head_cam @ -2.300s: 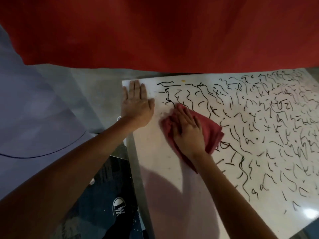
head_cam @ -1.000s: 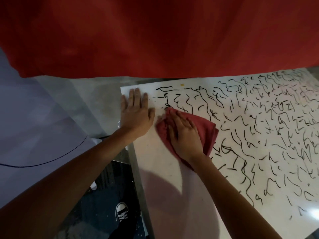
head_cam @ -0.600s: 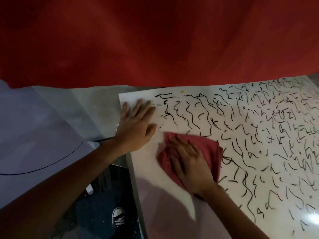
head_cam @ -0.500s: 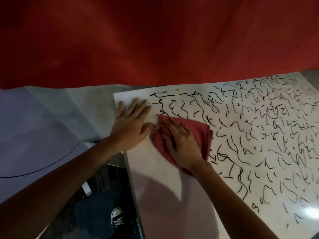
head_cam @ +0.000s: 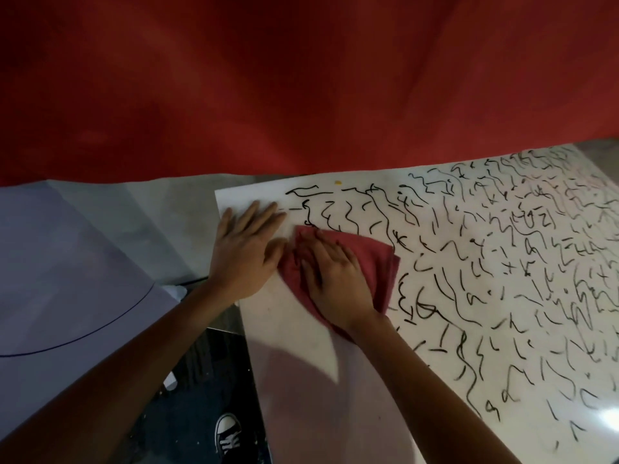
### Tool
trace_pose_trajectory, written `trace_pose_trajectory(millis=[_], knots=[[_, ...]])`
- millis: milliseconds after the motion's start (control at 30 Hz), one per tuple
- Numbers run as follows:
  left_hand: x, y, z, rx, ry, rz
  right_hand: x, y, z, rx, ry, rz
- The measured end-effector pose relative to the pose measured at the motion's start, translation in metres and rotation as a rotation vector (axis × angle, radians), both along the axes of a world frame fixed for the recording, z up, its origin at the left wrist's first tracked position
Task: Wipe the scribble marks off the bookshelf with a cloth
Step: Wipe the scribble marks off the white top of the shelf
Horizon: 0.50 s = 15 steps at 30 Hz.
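Right hand (head_cam: 338,279): flat, fingers straight and slightly spread, pressing the red cloth (head_cam: 375,259) onto the white bookshelf (head_cam: 288,323) panel. The cloth lies folded under that palm and protrudes to its right. Left hand (head_cam: 244,252): flat, fingers straight and close together, resting on the panel just left of the cloth. Black scribble marks (head_cam: 469,262) run beyond the right fingertips and across the panel to the right.

Right hand (head_cam: 338,279) presses red cloth (head_cam: 375,262) on scribbled white shelf (head_cam: 301,380); left hand (head_cam: 244,252) flat beside.
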State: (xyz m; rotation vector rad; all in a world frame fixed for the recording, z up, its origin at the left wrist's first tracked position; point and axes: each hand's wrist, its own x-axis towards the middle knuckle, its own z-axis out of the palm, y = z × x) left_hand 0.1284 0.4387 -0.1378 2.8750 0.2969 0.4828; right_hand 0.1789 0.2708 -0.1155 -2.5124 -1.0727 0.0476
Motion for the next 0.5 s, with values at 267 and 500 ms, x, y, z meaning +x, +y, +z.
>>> trace_pose_trajectory(millis=[267,500], knots=[[0.000,-0.001,0.001,-0.035,-0.071,0.037,-0.051,-0.054,-0.001,0.052,-0.047,0.209],[-0.004,-0.001,0.002,-0.085,-0.044,0.002,0.008,-0.003,0.005,0.006,0.028,0.102]])
